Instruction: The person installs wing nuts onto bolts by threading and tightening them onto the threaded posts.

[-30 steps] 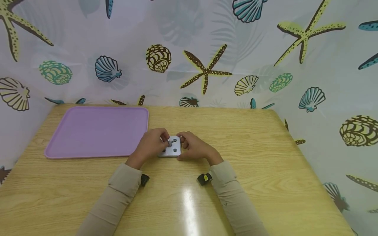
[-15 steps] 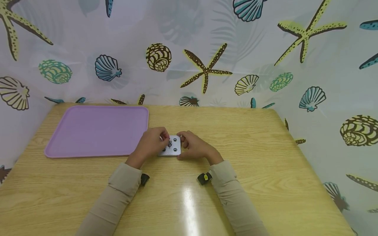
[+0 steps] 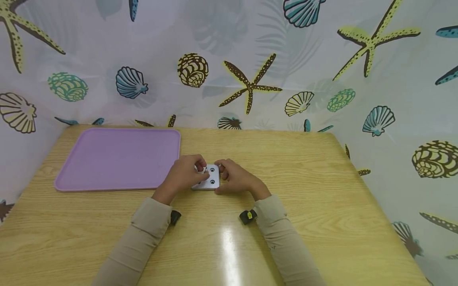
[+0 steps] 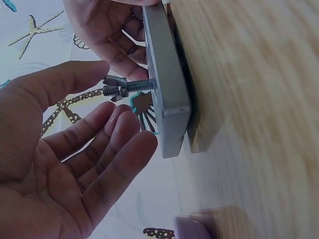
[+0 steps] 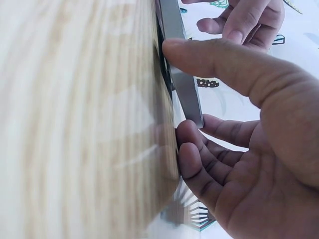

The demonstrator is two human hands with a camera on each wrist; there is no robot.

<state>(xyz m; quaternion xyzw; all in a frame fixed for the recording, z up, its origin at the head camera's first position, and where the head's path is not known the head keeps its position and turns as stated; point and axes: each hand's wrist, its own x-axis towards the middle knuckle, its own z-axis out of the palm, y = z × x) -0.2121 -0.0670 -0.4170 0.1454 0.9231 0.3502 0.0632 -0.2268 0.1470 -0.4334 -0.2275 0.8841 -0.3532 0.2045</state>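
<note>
A silver metal plate (image 3: 213, 184) with several countersunk holes lies on the table between both hands. From its face rises a threaded bolt (image 4: 139, 85), which carries a wing nut (image 4: 115, 85) near its outer end. My left hand (image 3: 183, 172) is at the wing nut. In the left wrist view its thumb tip is against or right beside one wing, while the other fingers are spread below, apart from the thumb. My right hand (image 3: 237, 178) holds the plate's right side, thumb on the near edge and fingers at the far corner, as the right wrist view shows.
A purple tray (image 3: 118, 159) lies on the wooden table (image 3: 286, 178) at the left, close to my left hand. A patterned curtain (image 3: 229, 47) with shells and starfish encloses the table's back and sides. Black wrist devices (image 3: 247, 217) show at both cuffs.
My left thumb and fingers have shifted around the wing nut; half a second ago they were closer together, and now they are spread. The right hand and the plate stay in place.
</note>
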